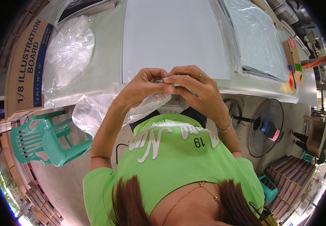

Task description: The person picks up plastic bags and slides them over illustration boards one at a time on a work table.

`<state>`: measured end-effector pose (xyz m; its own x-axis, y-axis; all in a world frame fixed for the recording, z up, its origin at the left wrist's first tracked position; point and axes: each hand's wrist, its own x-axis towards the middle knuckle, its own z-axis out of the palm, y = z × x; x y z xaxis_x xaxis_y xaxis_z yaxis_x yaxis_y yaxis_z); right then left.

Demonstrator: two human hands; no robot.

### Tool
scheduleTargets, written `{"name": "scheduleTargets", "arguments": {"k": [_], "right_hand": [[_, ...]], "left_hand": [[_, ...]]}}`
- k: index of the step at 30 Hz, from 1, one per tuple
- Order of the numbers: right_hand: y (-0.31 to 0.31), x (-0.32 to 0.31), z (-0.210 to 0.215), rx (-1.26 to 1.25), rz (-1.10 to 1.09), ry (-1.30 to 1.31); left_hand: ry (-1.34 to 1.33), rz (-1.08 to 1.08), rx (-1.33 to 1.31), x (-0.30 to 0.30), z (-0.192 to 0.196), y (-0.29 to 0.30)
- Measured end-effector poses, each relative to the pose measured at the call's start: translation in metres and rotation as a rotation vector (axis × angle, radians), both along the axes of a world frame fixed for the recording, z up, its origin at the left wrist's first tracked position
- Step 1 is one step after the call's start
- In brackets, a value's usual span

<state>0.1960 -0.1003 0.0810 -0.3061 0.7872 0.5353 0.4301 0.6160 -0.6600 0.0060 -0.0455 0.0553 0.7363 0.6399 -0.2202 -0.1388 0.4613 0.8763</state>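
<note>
My left hand (146,86) and my right hand (197,84) meet above the near edge of the table, thumbs and fingertips pinched together. Thin clear plastic (99,113), apparently a bag, hangs beneath my left hand and forearm over the table's edge. A small bit of it seems to show between the fingertips, mostly hidden by them. Just beyond my hands lies a large white board (174,37), flat on the table. My right hand wears a ring, and a bracelet circles that wrist.
Crumpled clear plastic (72,49) and a cardboard box (29,66) are at the left. On the right are plastic-wrapped boards (255,37) and a tape roll (291,82). A green plastic chair (53,139) and a standing fan (264,128) are on the floor.
</note>
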Motion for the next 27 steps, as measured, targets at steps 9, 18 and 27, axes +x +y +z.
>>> {"name": "scheduleTargets", "arguments": {"k": [9, 18, 27], "right_hand": [[0.008, 0.015, -0.009, -0.126, 0.108, 0.550], [0.005, 0.070, -0.010, -0.497, -0.052, 0.893], [0.022, 0.034, 0.000, -0.704, -0.056, 0.787]], "left_hand": [[-0.187, 0.170, -0.235, -0.010, -0.028, 0.006], [0.824, 0.632, 0.710, -0.090, -0.036, 0.043], [0.348, -0.460, 0.700, 0.010, 0.042, 0.022]]}}
